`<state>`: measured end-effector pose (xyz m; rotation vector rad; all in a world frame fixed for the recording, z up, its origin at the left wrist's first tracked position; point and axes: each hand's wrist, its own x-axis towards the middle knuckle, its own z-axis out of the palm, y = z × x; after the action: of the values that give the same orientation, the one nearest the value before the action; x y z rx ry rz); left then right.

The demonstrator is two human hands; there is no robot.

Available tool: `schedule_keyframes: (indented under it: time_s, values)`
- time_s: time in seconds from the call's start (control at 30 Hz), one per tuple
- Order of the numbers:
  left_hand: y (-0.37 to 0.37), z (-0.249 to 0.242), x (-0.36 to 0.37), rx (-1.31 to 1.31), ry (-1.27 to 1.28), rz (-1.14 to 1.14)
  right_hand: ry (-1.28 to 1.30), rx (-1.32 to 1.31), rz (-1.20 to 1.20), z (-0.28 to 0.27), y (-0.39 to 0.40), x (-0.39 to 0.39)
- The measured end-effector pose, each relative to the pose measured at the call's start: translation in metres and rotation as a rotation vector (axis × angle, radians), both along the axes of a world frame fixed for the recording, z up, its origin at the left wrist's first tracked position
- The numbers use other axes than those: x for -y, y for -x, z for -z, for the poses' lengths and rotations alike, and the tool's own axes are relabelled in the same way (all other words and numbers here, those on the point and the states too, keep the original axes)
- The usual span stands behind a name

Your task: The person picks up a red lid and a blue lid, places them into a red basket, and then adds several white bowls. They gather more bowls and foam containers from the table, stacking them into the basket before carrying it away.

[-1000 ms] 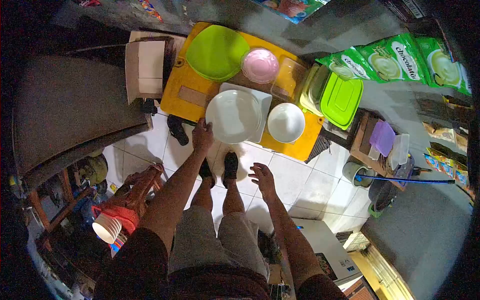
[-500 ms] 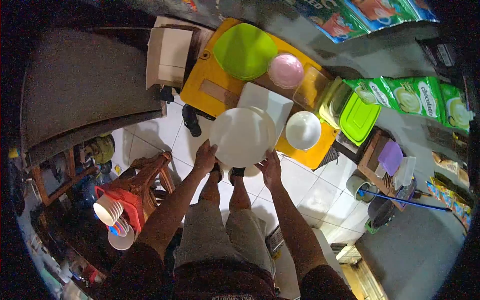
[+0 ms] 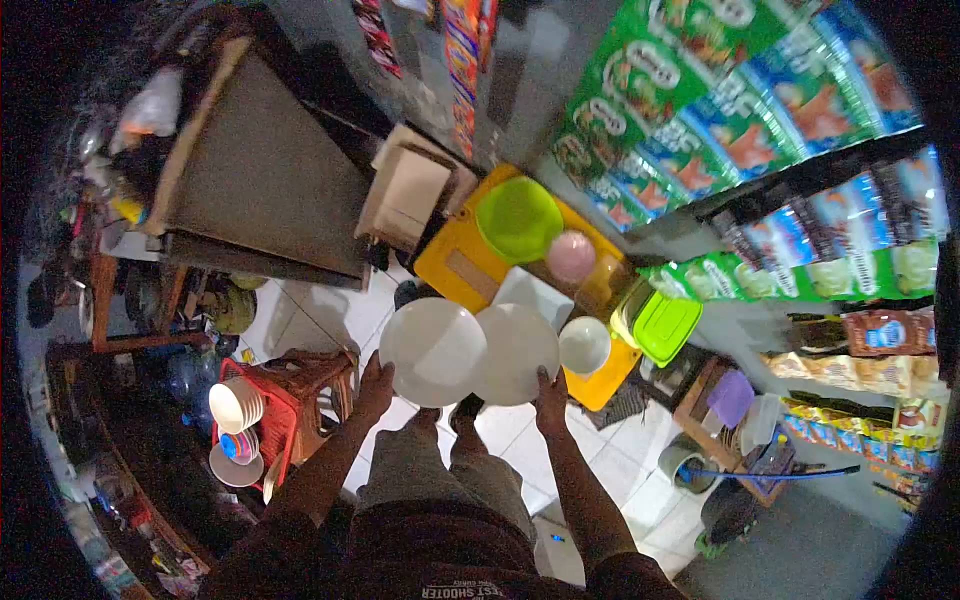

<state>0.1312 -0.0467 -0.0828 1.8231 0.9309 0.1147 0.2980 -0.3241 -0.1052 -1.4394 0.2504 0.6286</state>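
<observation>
My left hand (image 3: 376, 388) is closed on the rim of a round white plate (image 3: 430, 350). A second white plate (image 3: 522, 358) is gripped at its lower right edge by my right hand (image 3: 550, 395). Held side by side in front of me, the plates overlap slightly, the left one on top. Beyond them, a low yellow table (image 3: 448, 268) bears green square plates (image 3: 518, 218), a pink bowl (image 3: 572, 257), a white square dish (image 3: 530, 295) and a white bowl (image 3: 585, 345). The left plate partly covers the table's near edge.
To the left, a brown stool (image 3: 325, 372) stands by a red rack (image 3: 285, 440) with stacked white bowls (image 3: 236, 404). A green-lidded container (image 3: 668, 328) sits right of the table. Sachet strips (image 3: 690, 110) hang on the wall. A blue stick (image 3: 780, 472) juts out at right.
The plates, earlier stacked almost together between both hands, are now spread apart sideways, one in each hand. The view has tilted up, showing more of the wall.
</observation>
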Motion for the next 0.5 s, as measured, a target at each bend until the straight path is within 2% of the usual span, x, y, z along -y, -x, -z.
schedule_keyframes:
  time_s: [0.03,0.1,0.13,0.17,0.23,0.27,0.3,0.37,0.4,0.43,0.5]
  values:
    - [0.004,-0.016,-0.003,0.024,-0.016,-0.014,-0.016,0.024,-0.014,-0.011,-0.004,-0.001]
    - [0.007,-0.056,-0.006,-0.024,0.211,-0.124,0.119,0.186,-0.097,-0.040,-0.015,-0.005]
    - [0.046,0.029,-0.026,0.112,-0.229,-0.010,0.280,0.284,-0.119,-0.041,-0.019,-0.005]
    - [0.049,0.022,-0.035,0.141,-0.244,-0.018,0.266,0.315,-0.118,-0.054,-0.024,-0.009]
    - [0.053,-0.001,-0.047,0.160,0.098,-0.149,0.222,0.256,-0.160,-0.084,-0.025,-0.017]
    - [0.043,-0.034,-0.041,0.176,-0.110,-0.193,0.158,0.263,-0.103,-0.088,-0.023,-0.024]
    - [0.042,-0.052,-0.044,0.189,-0.116,-0.211,0.151,0.278,-0.118,-0.090,-0.024,-0.028]
    - [0.051,-0.076,-0.053,0.401,0.109,-0.290,0.053,0.262,-0.140,-0.094,-0.024,-0.036]
    - [0.054,-0.092,-0.058,0.531,-0.058,-0.224,0.034,0.303,-0.180,-0.104,-0.023,-0.040]
    - [0.057,-0.108,-0.064,0.542,-0.071,-0.255,0.024,0.316,-0.211,-0.109,-0.023,-0.047]
    - [0.060,-0.164,-0.065,0.470,0.121,-0.272,0.096,0.260,-0.219,-0.114,-0.021,-0.064]
